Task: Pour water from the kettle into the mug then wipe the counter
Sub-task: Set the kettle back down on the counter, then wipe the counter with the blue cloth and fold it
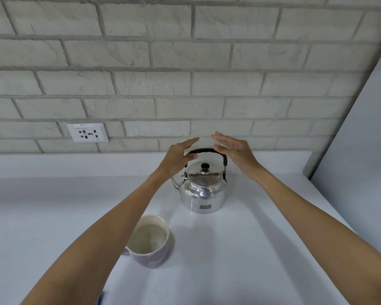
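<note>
A shiny metal kettle (pixel 204 192) stands upright on the white counter (pixel 262 249), spout pointing left, its dark arched handle raised over a lid with a dark knob. My left hand (pixel 179 155) hovers at the handle's left end, fingers spread, thumb near the handle. My right hand (pixel 233 150) hovers at the handle's right end, fingers apart; neither hand grips the handle. A pale purple mug (pixel 151 243) with a cream inside stands nearer me, left of the kettle, partly hidden by my left forearm. I cannot tell whether there is water in it.
A white brick wall rises behind the counter, with a wall socket (pixel 87 132) at the left. A grey panel (pixel 365 139) closes off the right side. A small blue object (pixel 101 298) peeks out at the bottom edge under my left arm.
</note>
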Demonstrator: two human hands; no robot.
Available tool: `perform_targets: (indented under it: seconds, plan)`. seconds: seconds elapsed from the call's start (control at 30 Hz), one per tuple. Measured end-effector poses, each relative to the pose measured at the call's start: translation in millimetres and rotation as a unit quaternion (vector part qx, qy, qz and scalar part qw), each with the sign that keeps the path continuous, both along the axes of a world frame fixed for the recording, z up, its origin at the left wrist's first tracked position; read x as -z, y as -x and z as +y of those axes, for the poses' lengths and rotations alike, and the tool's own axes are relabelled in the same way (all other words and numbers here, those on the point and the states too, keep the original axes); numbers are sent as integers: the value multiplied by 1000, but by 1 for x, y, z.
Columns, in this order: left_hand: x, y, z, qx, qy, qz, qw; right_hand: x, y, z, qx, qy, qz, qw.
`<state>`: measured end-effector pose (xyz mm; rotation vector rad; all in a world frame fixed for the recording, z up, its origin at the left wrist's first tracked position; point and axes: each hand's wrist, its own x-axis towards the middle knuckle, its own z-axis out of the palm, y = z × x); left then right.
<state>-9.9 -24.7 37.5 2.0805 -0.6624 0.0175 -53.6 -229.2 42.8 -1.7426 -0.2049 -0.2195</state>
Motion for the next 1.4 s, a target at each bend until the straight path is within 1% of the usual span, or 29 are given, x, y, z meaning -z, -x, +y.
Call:
perform_targets:
  seconds: [0.1,0.23,0.4,0.5,0.63,0.77,0.9,1.1,1.27,1.33,1.4]
  plan:
    - [-9,13,9,12,5,10,1000,-13,16,6,6,-21,-13,1000]
    - [-22,44,28,18,26,25,999,-27,50,22,-20,-43,-20,999]
    - [-37,100,59,-13,57,-3,998,-32,99,52,-11,-65,-18,998]
    - [-39,135,82,-38,62,-14,997,-29,130,74,-6,-62,-4,998]
    - [-28,182,114,-57,77,5,995,-16,169,111,-9,-44,36,998]
    - [-3,224,147,-96,94,53,989,5,203,149,-43,-34,89,994]
    - [26,258,174,-139,95,102,980,33,228,188,-53,-32,126,990]
    - [62,291,206,-177,66,133,973,76,248,240,-18,-24,191,981]
    - [86,308,234,-233,19,135,963,103,249,275,24,24,204,978]
    - [96,315,243,-273,-51,150,949,111,246,287,28,64,196,978]
    - [104,324,251,-312,-133,177,924,119,241,297,35,104,191,975]
